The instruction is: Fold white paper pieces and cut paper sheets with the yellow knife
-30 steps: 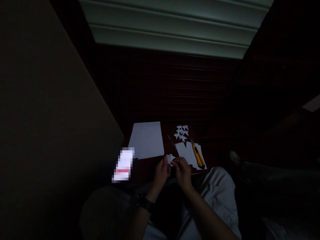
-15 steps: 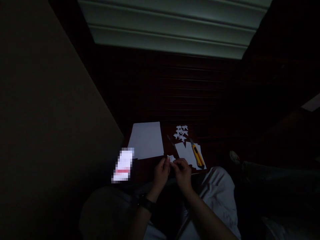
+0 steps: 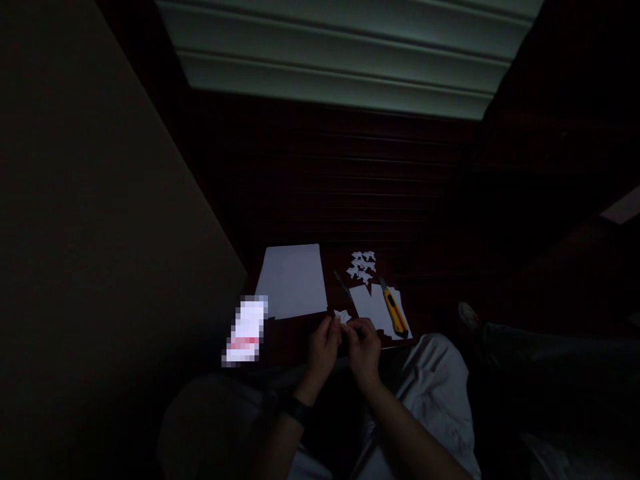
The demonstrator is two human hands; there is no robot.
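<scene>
Between my fingertips, just above the near edge of the small dark table, is a small folded white paper piece point(image 3: 343, 316) with pointed corners. My left hand point(image 3: 324, 341) pinches it from the left, and my right hand point(image 3: 364, 343) pinches it from the right, the two thumbs close together. The lower part of the piece is hidden by my fingers. Beyond my right hand lie white paper sheets point(image 3: 369, 303) with a yellow utility knife point(image 3: 395, 310) on top. Several small folded paper shapes point(image 3: 362, 265) sit in a cluster farther back.
A stack of white paper point(image 3: 295, 280) lies on the table's left side. A lit, pixelated screen point(image 3: 246, 331) is at the left edge. A thin dark tool point(image 3: 343, 283) rests between the papers. Another person's shoe point(image 3: 469, 315) and leg are at the right.
The folded paper shows a little more above my fingertips, its points spread slightly wider. Both hands keep their pinch in nearly the same place.
</scene>
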